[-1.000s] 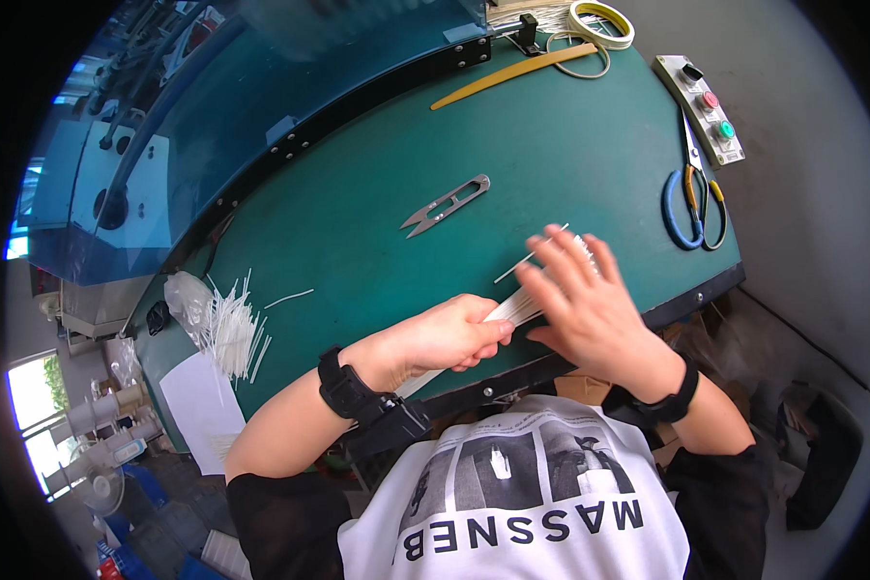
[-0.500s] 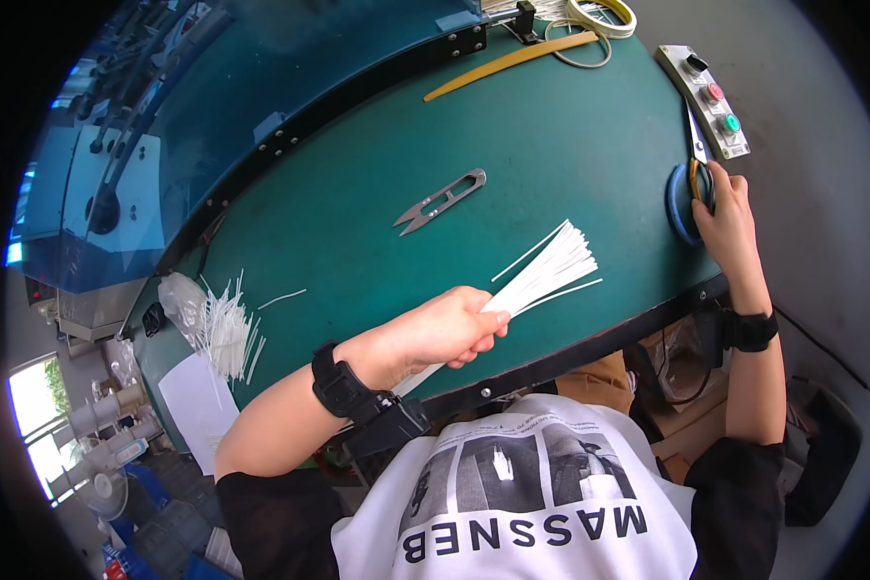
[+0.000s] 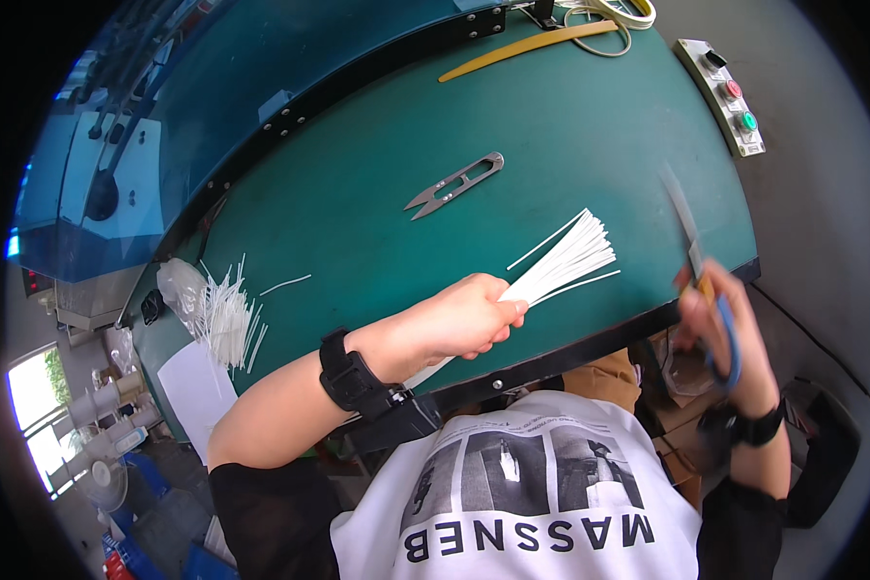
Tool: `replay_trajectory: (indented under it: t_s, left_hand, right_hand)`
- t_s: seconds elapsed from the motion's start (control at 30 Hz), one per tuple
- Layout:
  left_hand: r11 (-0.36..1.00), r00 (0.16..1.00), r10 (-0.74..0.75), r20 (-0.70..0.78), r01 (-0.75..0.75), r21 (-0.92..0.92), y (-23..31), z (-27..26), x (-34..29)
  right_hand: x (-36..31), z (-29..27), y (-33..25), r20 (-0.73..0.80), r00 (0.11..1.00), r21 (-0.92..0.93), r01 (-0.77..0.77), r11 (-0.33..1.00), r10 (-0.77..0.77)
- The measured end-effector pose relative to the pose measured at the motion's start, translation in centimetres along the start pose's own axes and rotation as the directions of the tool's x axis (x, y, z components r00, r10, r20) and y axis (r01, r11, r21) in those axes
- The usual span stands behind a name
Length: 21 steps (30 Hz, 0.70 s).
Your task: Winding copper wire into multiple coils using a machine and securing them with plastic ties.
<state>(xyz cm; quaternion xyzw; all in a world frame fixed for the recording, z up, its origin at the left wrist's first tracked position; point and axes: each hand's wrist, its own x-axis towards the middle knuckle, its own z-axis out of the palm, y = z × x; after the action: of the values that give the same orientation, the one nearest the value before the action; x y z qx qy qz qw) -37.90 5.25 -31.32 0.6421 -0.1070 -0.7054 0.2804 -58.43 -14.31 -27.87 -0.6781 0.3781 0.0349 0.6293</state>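
My left hand (image 3: 474,316) is closed round a bundle of thin white strips (image 3: 572,253) at the table's near edge. The strips fan out to the right of my fist, and their other end shows below my wrist. My right hand (image 3: 720,319), somewhat smeared by motion, grips a pair of scissors (image 3: 696,253) with blue on the handles. Their blades point away from me, over the right side of the table. Metal thread snips (image 3: 456,185) lie on the green table beyond my left hand, touched by neither hand.
A pile of short white strips (image 3: 228,324) lies on the left beside a clear plastic bag (image 3: 180,286) and a white sheet (image 3: 195,391). A yellow curved strip (image 3: 527,50) lies at the back. A button box (image 3: 720,97) stands at the right edge. A blue machine cover (image 3: 290,68) borders the far left.
My right hand has lifted the scissors off the table's right side and brought them nearer to me. The left hand keeps its hold on the white strips. The view has shifted slightly.
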Motion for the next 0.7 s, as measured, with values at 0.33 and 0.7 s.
replay_trajectory:
  t_s: [0.33,0.7]
  left_hand:
    - [0.999,1.0,-0.013,-0.012,0.013,0.031,0.4,0.2,0.3]
    - [0.999,0.998,-0.003,0.067,0.006,-0.05,0.3,0.7,0.2]
  right_hand:
    - [-3.2,5.1,1.7,0.428,0.871,-0.199,-0.169,0.965,0.24]
    - [-2.3,6.5,0.6,0.351,0.918,-0.208,-0.117,0.971,0.186]
